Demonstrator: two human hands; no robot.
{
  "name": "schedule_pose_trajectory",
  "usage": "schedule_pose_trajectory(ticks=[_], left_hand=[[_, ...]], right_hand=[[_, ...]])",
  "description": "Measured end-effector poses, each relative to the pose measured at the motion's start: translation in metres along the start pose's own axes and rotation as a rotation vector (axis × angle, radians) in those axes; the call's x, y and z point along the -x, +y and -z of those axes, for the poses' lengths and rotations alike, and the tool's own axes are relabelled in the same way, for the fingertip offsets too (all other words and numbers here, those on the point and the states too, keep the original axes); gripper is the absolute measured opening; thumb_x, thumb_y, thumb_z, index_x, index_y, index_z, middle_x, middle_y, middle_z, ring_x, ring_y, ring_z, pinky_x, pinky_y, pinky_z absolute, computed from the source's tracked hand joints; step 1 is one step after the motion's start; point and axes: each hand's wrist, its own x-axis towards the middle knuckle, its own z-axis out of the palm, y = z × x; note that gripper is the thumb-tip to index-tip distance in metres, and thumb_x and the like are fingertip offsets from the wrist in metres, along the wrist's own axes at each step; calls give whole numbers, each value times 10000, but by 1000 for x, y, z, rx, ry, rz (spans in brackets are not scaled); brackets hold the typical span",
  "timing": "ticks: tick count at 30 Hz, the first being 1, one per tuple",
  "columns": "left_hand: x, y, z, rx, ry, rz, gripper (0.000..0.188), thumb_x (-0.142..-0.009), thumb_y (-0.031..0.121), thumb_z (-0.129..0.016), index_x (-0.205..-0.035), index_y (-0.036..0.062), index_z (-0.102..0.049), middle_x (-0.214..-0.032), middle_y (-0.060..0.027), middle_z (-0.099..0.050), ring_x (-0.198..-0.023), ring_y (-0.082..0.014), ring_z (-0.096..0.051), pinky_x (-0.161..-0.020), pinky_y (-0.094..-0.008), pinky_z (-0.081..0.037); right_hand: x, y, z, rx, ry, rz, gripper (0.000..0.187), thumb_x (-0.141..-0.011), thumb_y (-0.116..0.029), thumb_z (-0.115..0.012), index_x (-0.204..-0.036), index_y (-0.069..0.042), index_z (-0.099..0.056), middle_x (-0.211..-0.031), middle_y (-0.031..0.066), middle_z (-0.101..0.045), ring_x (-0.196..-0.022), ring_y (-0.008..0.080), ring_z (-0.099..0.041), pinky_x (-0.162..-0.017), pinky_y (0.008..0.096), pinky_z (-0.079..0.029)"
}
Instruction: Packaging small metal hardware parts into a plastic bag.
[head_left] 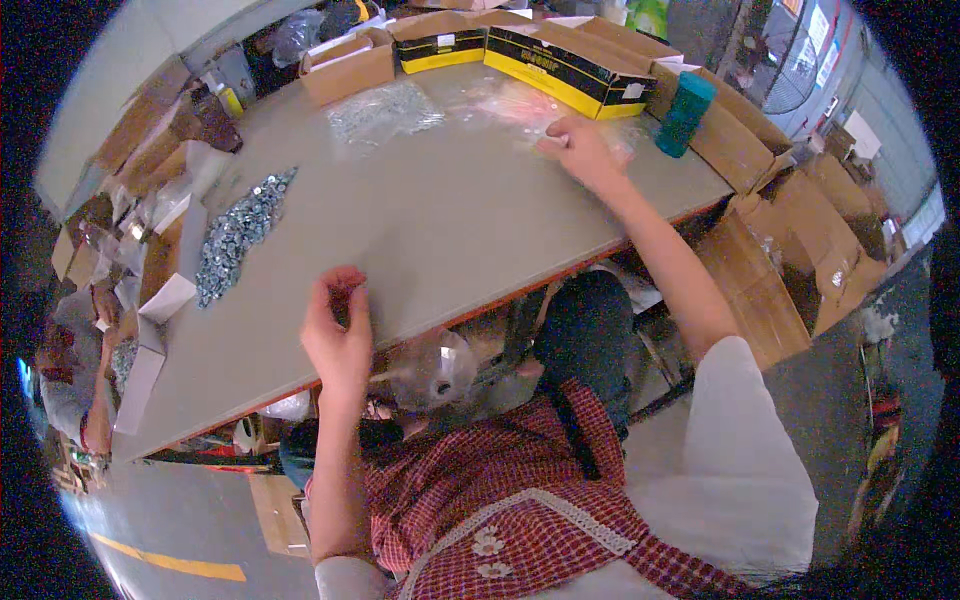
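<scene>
My left hand (338, 325) is raised over the near edge of the grey table (420, 220). Its fingers curl in toward the thumb, and whatever they hold, if anything, is too small to tell. Stretched far forward, my right hand (583, 155) pinches a small whitish thing that I cannot make out. It is beside clear plastic bags (515, 103) with a pinkish tint. Left of those, a clear bag (385, 112) of small metal parts lies flat. A loose heap of small shiny metal pieces (243, 232) spreads across the table's left side.
Black-and-yellow boxes (560, 72) and an open brown carton (348, 68) line the far edge. A teal bottle (686, 115) stands at the far right, by more cardboard (730, 135). At the left edge are white-sided boxes (170, 260) and another person's arm (100, 390).
</scene>
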Motion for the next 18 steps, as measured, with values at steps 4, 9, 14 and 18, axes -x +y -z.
schedule_pose_trajectory(ticks=[4,9,14,18], left_hand=[[2,0,9,-75,-37,-12,134,-889,16,-616,-1018,15,-650,-954,-93,-699,-905,-168,-660,-846,-299,-508],[6,-1,15,-141,-22,-2,122,-875,10,-612,-988,18,-658,-901,-115,-693,-849,-188,-672,-796,-297,-517],[2,-8,4,134,-36,80,175,-894,70,-643,-1060,13,-643,-931,-85,-688,-883,-177,-658,-836,-315,-515],[16,38,-17,319,-61,163,227,-912,133,-667,-1092,4,-620,-933,-75,-670,-886,-171,-642,-823,-315,-515]], right_hand=[[-7,-13,-16,126,-264,77,288,-834,-335,-664,-899,-61,-724,-921,159,-710,-845,329,-666,-842,444,-512],[-6,-38,11,-183,-224,-224,255,-852,-254,-670,-923,-18,-735,-926,153,-713,-888,234,-664,-803,339,-511],[27,-91,40,-763,-99,-403,277,-897,-205,-631,-1055,3,-723,-1118,98,-702,-1077,189,-617,-987,320,-427],[65,-193,65,-1307,-236,-437,247,-916,-105,-592,-1094,33,-693,-1290,135,-624,-1260,207,-518,-1106,348,-328]])
